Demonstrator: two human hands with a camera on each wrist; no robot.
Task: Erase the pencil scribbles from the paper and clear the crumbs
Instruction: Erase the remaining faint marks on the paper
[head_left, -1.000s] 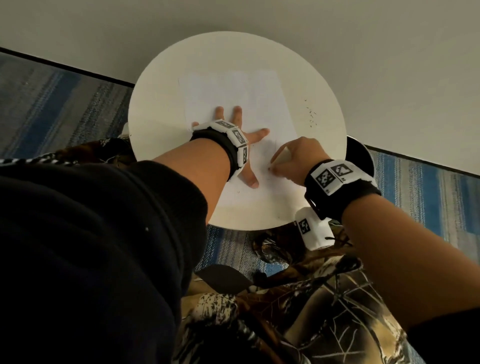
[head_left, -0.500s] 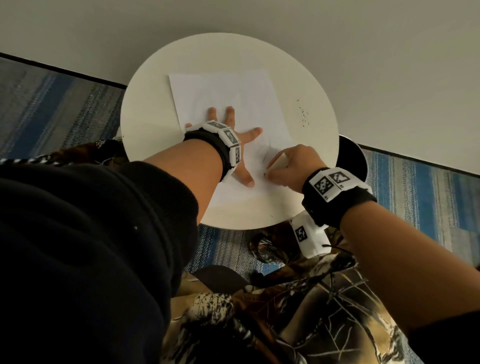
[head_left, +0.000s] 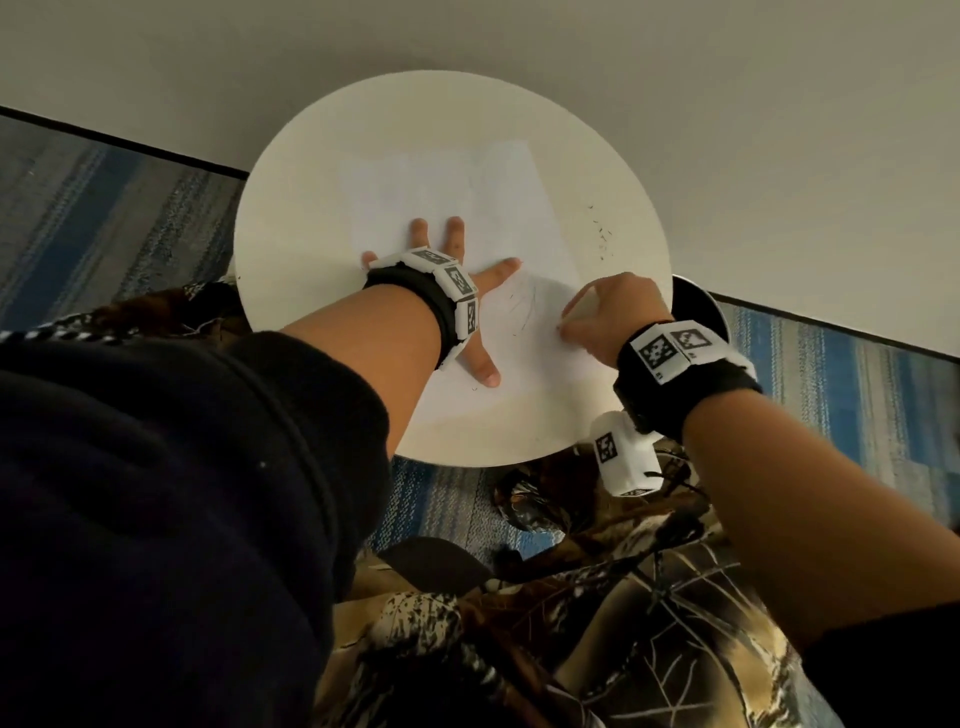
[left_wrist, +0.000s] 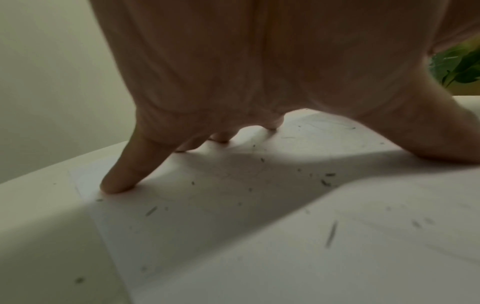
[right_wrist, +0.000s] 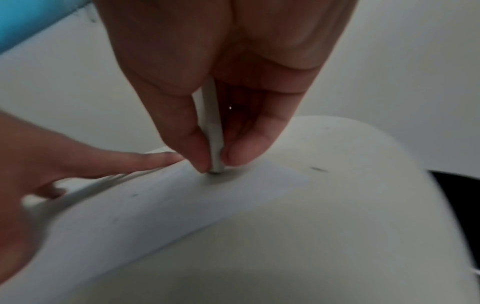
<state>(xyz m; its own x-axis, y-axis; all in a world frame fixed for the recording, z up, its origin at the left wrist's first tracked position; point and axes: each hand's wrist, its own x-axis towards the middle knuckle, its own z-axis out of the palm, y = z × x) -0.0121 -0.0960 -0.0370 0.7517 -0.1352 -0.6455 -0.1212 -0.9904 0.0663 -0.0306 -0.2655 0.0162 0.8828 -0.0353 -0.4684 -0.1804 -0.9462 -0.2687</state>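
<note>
A white sheet of paper (head_left: 457, 208) lies on the round white table (head_left: 291, 218). My left hand (head_left: 452, 270) presses flat on the paper with fingers spread; in the left wrist view its fingertips (left_wrist: 116, 185) touch the sheet (left_wrist: 259, 236). Faint pencil scribbles (head_left: 519, 312) show between my hands. My right hand (head_left: 602, 317) pinches a thin white eraser (right_wrist: 215, 139) between thumb and fingers, its tip down on the paper (right_wrist: 182, 197) near the right edge. Dark eraser crumbs (head_left: 600, 239) lie on the table right of the sheet, and more crumbs (left_wrist: 326, 181) are scattered over the paper.
A dark round object (head_left: 696, 312) sits just beyond the table's right edge. Blue striped carpet (head_left: 104, 218) surrounds the table, with a pale wall (head_left: 727, 130) behind. My patterned trousers (head_left: 623, 623) fill the foreground.
The right hand with the eraser has shifted slightly right along the paper's near right part. The left hand stays pressed on the sheet.
</note>
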